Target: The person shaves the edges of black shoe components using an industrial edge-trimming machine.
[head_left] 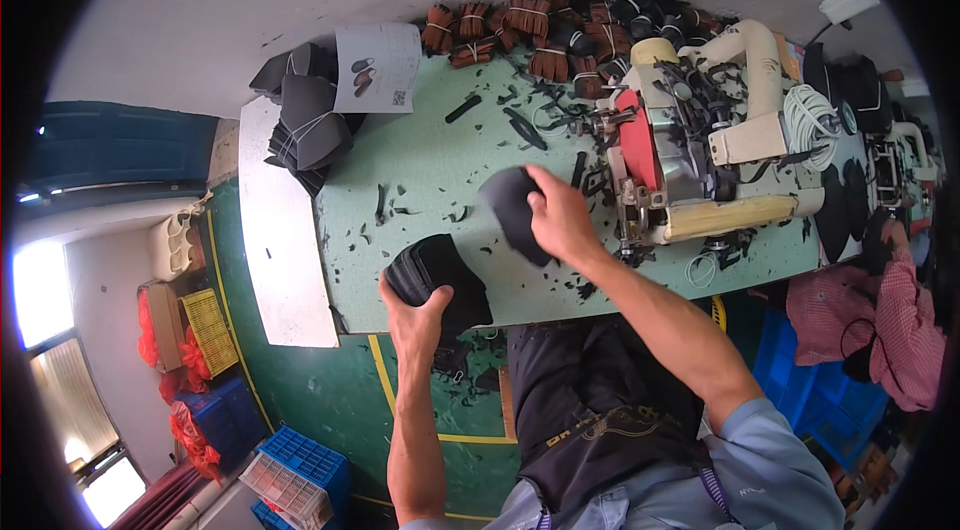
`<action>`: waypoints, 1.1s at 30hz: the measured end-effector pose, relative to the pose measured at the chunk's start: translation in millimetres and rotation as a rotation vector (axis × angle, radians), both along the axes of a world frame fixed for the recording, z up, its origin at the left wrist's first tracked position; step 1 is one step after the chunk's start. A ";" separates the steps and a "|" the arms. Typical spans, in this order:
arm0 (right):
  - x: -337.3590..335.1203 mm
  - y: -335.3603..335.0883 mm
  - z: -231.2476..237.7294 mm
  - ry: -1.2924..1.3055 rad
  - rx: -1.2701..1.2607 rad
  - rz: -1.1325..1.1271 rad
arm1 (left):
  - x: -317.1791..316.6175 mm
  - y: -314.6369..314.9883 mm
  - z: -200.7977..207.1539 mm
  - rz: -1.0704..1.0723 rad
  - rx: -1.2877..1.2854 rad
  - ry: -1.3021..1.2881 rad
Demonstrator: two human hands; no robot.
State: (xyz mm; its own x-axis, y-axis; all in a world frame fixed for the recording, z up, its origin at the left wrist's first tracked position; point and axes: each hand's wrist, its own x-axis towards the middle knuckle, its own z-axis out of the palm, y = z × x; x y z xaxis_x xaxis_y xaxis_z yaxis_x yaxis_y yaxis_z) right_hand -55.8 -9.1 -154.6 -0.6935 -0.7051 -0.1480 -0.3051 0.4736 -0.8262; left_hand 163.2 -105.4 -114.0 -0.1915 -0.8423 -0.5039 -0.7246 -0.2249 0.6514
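Observation:
My left hand (415, 315) is closed around a stack of black shoe-upper pieces (450, 280) at the front edge of the green worktable (430, 130). Its thumb lies over the near side of the stack. To the right of it, my right hand (560, 220) pinches a single dark curved shoe piece (512, 215) by its right side, a little apart from the stack. That piece is slightly blurred. Right of my hand stands a cream machine (740, 140) with a red plate (640, 145).
Black scraps (525, 127) litter the tabletop. Banded brown bundles (530, 15) line the back, near a printed sheet (375, 70). Tied dark pieces (310, 120) sit at the left by a white board (285, 230). Another person's pink checked sleeve (910, 310) shows at right.

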 end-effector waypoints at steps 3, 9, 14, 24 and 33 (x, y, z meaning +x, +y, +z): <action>3.7 -14.3 13.3 0.624 -0.017 0.044 | 1.3 -1.6 15.6 -0.027 -0.005 -0.135; 84.0 -27.9 -1.8 -0.495 0.051 0.396 | 3.9 5.6 8.2 -0.151 -0.120 -0.172; 81.5 -36.4 -5.1 -0.618 0.102 0.388 | 22.7 -3.1 -4.8 -0.167 -0.042 0.008; 95.5 -35.1 23.9 0.135 -0.008 0.359 | 30.8 -1.6 -0.3 -0.056 -0.050 -0.040; 95.1 -43.0 13.4 -0.378 0.100 0.385 | 21.0 17.1 20.1 -0.042 0.013 -0.239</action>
